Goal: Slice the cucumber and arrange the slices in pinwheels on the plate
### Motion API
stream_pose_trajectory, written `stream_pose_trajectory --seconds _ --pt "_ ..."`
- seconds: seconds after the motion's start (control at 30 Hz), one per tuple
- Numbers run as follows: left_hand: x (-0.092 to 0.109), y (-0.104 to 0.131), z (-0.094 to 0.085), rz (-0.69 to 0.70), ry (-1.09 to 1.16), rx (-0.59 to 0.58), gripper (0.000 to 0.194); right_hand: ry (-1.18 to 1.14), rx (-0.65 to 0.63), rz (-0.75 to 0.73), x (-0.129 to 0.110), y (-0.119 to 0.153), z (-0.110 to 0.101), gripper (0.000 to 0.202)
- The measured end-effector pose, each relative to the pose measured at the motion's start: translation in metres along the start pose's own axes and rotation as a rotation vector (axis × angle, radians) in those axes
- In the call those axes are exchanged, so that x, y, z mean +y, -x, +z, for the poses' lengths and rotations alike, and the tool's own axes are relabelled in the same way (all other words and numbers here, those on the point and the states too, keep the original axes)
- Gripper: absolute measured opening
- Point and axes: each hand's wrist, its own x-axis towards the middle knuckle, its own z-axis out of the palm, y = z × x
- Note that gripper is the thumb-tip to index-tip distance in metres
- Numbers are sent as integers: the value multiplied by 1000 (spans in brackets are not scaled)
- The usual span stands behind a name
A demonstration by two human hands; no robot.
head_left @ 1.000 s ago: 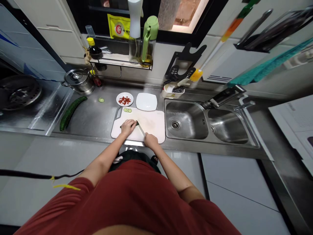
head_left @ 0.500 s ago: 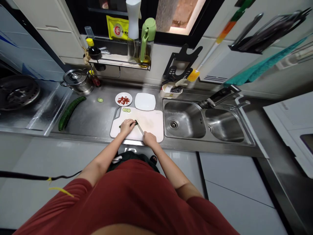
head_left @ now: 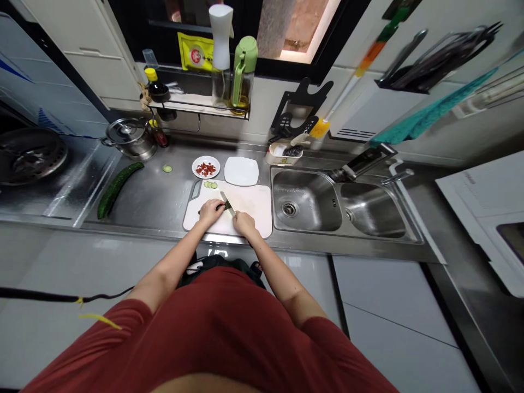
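- Steel desk (head_left: 164, 210), white cutting board (head_left: 257, 218) at its front edge; sink (head_left: 305, 199) just right of the board.
- Dark green piece (head_left: 226, 206) lies on the board, left of its middle, mostly under the left hand (head_left: 210, 213). Looks like cucumber; hand hides most of it, so hedging on that.
- Long axis runs roughly left-right, right end slightly farther from the body.
- Left fingers bent together, clamped on the piece. Left hand is nearer: it's touching.
- Right hand (head_left: 244, 223) sits right of the piece, closer to the body; fingers wrapped round the knife (head_left: 224, 196) handle.
- Blade slants away and leftward across the piece's right end. Contact: can't tell.
- Pale slices (head_left: 210, 185) at the board's far left.
- Whole cucumber (head_left: 112, 194) well left of the board; plate of red bits (head_left: 206, 168) just beyond it.
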Motion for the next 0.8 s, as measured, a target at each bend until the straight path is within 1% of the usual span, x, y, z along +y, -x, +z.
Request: stream_pose_trajectory --seconds 0.2,0.5,0.67,0.8 --pt "2 1 -2 -6 24 14 18 47 56 9 11 7 -4 33" --pt "-1 1 -3 -57 55 47 19 122 96 81 28 28 -5 34" --pt "-1 -1 -5 -151 92 124 26 140 126 86 33 37 -5 29" --pt "7 -6 -15 -194 127 197 30 168 163 91 35 41 -2 26"
